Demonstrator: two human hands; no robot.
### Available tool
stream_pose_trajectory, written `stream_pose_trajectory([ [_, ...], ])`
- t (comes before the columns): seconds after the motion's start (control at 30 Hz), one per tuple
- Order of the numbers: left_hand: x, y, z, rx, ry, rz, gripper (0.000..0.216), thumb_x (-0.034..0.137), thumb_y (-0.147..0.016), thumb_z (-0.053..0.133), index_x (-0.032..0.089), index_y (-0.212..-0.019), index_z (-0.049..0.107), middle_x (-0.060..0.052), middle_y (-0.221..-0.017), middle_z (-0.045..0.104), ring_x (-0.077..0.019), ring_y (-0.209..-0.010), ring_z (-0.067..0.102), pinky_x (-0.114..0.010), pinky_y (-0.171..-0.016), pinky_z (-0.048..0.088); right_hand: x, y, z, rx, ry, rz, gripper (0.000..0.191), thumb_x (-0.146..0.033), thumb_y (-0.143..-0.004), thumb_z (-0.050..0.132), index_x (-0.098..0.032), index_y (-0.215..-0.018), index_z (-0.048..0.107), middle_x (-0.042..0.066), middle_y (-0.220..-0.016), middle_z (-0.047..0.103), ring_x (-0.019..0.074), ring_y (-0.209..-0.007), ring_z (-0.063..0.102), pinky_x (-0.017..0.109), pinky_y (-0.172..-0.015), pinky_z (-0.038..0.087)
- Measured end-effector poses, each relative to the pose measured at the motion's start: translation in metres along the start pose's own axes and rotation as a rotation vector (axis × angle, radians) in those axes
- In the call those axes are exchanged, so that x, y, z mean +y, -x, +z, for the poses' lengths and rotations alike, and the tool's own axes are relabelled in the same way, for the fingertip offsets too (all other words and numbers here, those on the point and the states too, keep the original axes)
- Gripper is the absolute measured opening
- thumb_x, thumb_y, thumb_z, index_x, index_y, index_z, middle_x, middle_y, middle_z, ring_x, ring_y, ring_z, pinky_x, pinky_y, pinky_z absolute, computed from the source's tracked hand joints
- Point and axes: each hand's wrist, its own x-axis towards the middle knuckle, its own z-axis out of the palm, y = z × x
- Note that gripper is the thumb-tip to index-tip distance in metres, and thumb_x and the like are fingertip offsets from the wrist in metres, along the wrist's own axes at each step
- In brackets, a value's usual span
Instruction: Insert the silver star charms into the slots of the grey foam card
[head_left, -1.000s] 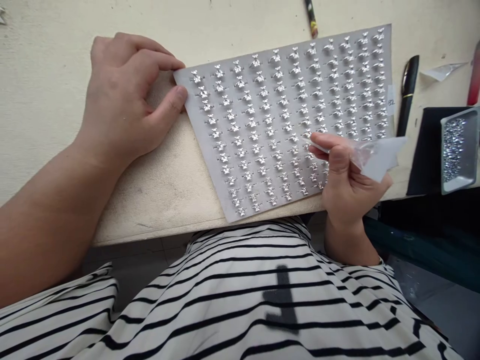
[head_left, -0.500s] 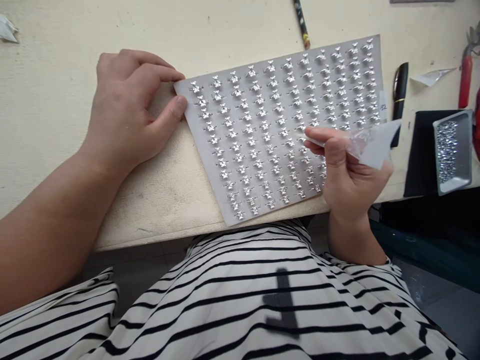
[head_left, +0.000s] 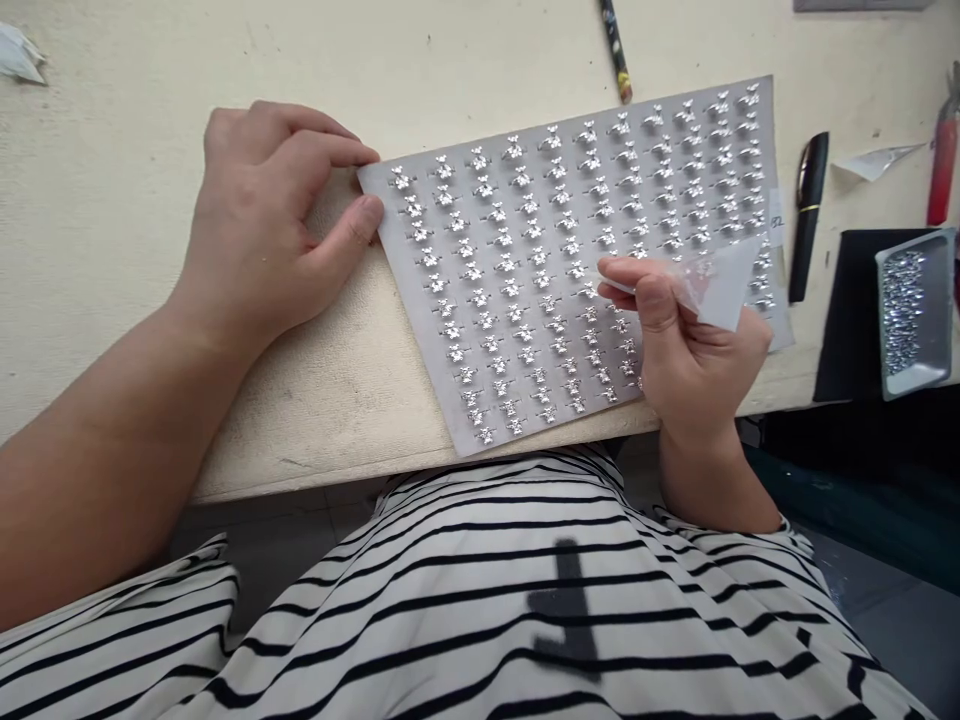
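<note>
A grey sheet (head_left: 420, 310) covered with rows of small silver ornaments (head_left: 525, 240) lies tilted on the cream table. My left hand (head_left: 262, 220) rests on the table at the sheet's upper left corner, its thumb and fingertips pinching that corner. My right hand (head_left: 686, 350) hovers over the sheet's lower right part, thumb and fingers closed on a clear film strip with a pale backing piece (head_left: 716, 285).
A black pen (head_left: 808, 215) lies right of the sheet, a thin dark pencil (head_left: 616, 50) above it. A metal tray of silver pieces (head_left: 916, 310) sits on a dark mat (head_left: 844, 320) at right. Red-handled tool (head_left: 943, 170) and film scrap (head_left: 874, 160) at far right. The table's front edge (head_left: 315, 475) is near my striped shirt.
My right hand with the film strip has shifted slightly left and down over the sheet. The view drifted a little. My left hand stays on the corner.
</note>
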Motion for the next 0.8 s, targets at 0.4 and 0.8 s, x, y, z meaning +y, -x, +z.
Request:
stream_pose_trajectory([
  [0.4,-0.002,0.001,0.000,-0.012,-0.006,0.011,0.041,0.040,-0.097,0.057,0.022,-0.133,0.064,-0.007,-0.139,0.062,-0.0282,-0.137,0.052,-0.055,-0.122,0.032,-0.009,-0.010,-0.009,0.179,-0.049,-0.048,0.020,-0.025,-0.100,0.062,-0.026,-0.102,0.082,-0.003,-0.097,0.082,0.0145,-0.083,0.078,0.035,-0.078,0.072],
  [0.8,-0.002,0.002,0.000,-0.016,-0.011,-0.009,0.041,0.044,-0.098,0.056,0.024,-0.133,0.063,-0.005,-0.141,0.061,-0.0296,-0.139,0.051,-0.058,-0.122,0.032,-0.004,-0.007,-0.005,-0.017,-0.012,0.021,0.019,-0.024,-0.099,0.064,-0.029,-0.107,0.080,-0.006,-0.103,0.082,0.0158,-0.094,0.079,0.037,-0.084,0.071],
])
